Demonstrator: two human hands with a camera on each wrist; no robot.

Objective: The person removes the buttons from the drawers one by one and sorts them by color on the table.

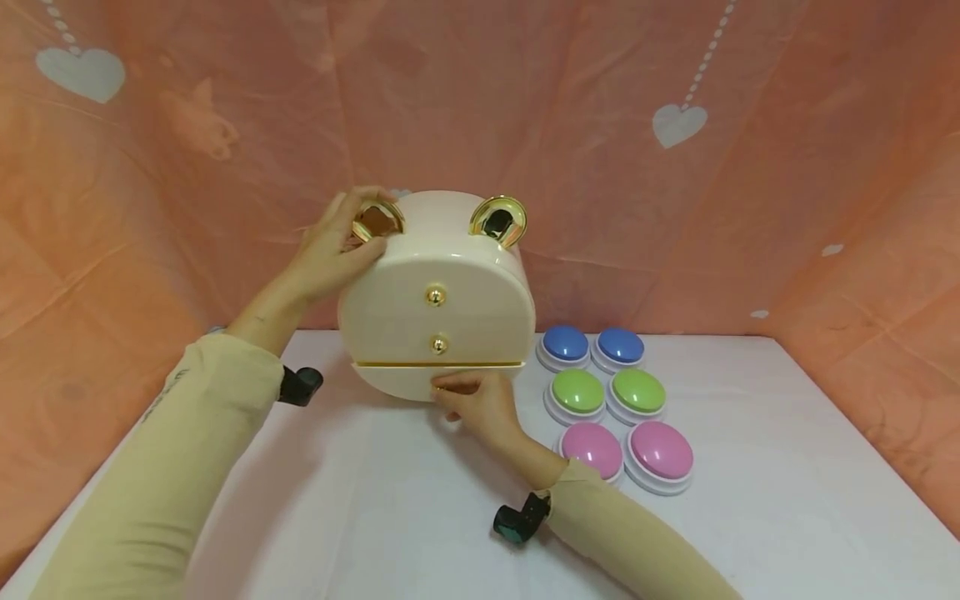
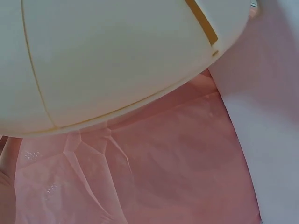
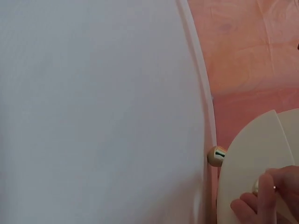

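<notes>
my left hand [image 1: 330,250] lay on the upper left side of the cream drawer box [image 1: 438,296], fingers curled over its edge beside the left gold ear [image 1: 377,220], steadying it where it stood near the back of the counter [image 1: 750,517], close to the pink cloth backdrop [image 1: 187,150]. my right hand [image 1: 480,404] was at the bottom drawer [image 1: 405,382], its grip pinched on that drawer's small gold knob, as the right wrist view showed with my fingertips [image 3: 261,200] closed round it. that bottom drawer looked pulled out only a little, i judged, since its front sat slightly forward of the gold trim line above it; so the opening had begun but was far from finished. the two upper drawers, each with its own gold knob [image 1: 436,295], were flush and closed. i could not see inside any drawer, so what they held, if anything, i cannot tell. to the right of the box sat six round buttons in pairs on the counter: two blue buttons [image 1: 565,344] nearest the back, two green buttons [image 1: 577,392] in the middle, two pink buttons [image 1: 660,450] nearest me, all untouched and apart from my hands. the right gold ear [image 1: 498,220] stood free on top.
</notes>
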